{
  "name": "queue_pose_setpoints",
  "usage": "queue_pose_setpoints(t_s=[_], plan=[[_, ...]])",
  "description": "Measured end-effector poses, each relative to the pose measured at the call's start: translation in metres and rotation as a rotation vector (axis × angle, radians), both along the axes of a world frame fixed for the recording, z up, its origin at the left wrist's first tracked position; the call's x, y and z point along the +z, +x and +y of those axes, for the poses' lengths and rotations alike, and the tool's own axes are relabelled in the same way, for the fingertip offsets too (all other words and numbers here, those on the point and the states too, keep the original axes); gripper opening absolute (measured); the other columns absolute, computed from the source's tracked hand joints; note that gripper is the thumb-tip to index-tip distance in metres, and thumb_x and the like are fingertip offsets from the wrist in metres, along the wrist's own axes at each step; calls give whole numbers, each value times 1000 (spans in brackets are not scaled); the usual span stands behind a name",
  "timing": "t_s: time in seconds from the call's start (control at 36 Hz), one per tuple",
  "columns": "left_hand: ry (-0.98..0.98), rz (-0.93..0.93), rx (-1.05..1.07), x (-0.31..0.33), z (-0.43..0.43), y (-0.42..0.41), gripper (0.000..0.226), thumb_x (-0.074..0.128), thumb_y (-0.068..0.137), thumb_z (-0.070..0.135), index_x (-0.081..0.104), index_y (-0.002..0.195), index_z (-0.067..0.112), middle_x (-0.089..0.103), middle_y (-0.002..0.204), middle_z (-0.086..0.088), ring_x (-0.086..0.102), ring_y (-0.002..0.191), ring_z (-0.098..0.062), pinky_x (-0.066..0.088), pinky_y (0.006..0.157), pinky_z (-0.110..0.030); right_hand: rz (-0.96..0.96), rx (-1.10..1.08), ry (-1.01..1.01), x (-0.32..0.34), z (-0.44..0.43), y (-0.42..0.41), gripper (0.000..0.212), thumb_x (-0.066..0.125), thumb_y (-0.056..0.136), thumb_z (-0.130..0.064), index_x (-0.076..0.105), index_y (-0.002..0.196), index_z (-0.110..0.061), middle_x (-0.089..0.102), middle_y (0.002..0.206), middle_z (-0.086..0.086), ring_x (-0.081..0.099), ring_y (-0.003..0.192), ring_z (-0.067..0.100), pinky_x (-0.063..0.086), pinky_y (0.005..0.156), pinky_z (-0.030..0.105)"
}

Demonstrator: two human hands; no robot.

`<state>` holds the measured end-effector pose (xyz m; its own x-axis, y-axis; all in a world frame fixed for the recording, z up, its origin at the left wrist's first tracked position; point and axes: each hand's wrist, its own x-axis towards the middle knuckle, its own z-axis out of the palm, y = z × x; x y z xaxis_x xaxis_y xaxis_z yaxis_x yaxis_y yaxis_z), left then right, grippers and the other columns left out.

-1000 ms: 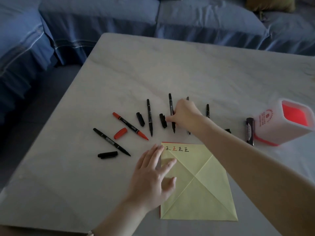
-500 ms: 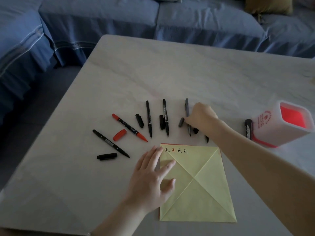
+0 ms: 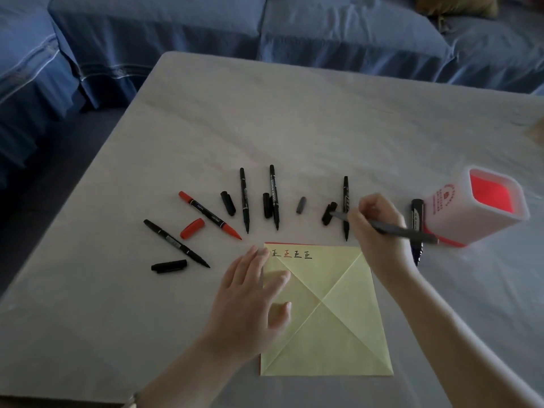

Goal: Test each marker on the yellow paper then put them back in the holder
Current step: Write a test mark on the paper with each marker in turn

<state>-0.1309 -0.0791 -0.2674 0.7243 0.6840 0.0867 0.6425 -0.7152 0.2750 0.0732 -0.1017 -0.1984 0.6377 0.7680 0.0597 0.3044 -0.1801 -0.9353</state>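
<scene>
The yellow paper (image 3: 332,325) lies at the table's near edge, creased in an X, with several small written marks along its top edge. My left hand (image 3: 250,307) rests flat on its left side, fingers spread. Just above the paper's top right corner, my right hand (image 3: 374,228) grips a grey marker (image 3: 394,229) that points left. Several uncapped black markers (image 3: 244,200) and a red marker (image 3: 210,214) fan out on the table with loose caps beside them. The white holder with a red inside (image 3: 471,210) stands at the right.
A capped black marker (image 3: 416,213) lies against the holder's left side. A grey cap (image 3: 301,205) lies alone between the markers. A blue sofa (image 3: 206,28) runs behind and to the left of the pale table (image 3: 294,119).
My right hand left the middle black markers, moved right, and lifted the grey marker off the table. Its grey cap stays behind. My left hand has not moved.
</scene>
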Motion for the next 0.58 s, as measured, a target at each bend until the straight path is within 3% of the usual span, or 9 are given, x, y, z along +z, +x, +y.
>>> queue_pose_setpoints(t_s=[0.08, 0.19, 0.28, 0.36, 0.5, 0.58], plan=[[1, -17, 26, 1, -3, 7, 36, 42, 79, 44, 64, 96, 22, 57, 124, -23, 50, 121, -37, 34, 100, -51, 167, 33, -5, -17, -16, -5, 19, 54, 86, -3, 54, 75, -18, 56, 63, 3, 50, 48, 4, 40, 45, 16], [10, -52, 10, -9, -3, 11, 33, 44, 80, 43, 62, 95, 20, 48, 133, -25, 41, 128, -37, 26, 109, -46, 325, 24, -2, -25, -21, -14, 12, 57, 85, -1, 62, 81, -11, 65, 72, 8, 64, 59, 8, 54, 55, 19], [1, -69, 14, -12, -4, 11, 32, 44, 81, 43, 57, 101, 21, 46, 136, -24, 38, 131, -34, 20, 108, -44, 321, -83, 12, -29, -17, -19, 11, 68, 78, -5, 60, 72, -8, 62, 62, 8, 58, 46, 4, 47, 44, 15], [-9, -66, 29, -10, -4, 11, 30, 41, 83, 44, 49, 106, 26, 47, 136, -23, 38, 131, -35, 19, 108, -42, 254, -213, 21, -35, -11, -23, 26, 74, 74, -12, 53, 59, -10, 53, 47, 3, 45, 35, 3, 36, 38, 13], [-25, -57, 26, -8, -2, 10, 41, 39, 86, 45, 46, 124, 33, 45, 136, -26, 40, 129, -37, 17, 109, -42, 121, -322, 7, -48, -7, -31, 36, 65, 76, -3, 39, 52, -12, 36, 46, -3, 34, 37, 3, 26, 38, 10], [-47, -63, 21, -7, -2, 10, 42, 41, 85, 44, 50, 124, 35, 45, 135, -27, 36, 130, -36, 17, 109, -41, 78, -317, -10, -51, -6, -34, 38, 62, 76, -1, 35, 51, -12, 33, 39, -9, 31, 38, 4, 24, 37, 11]])
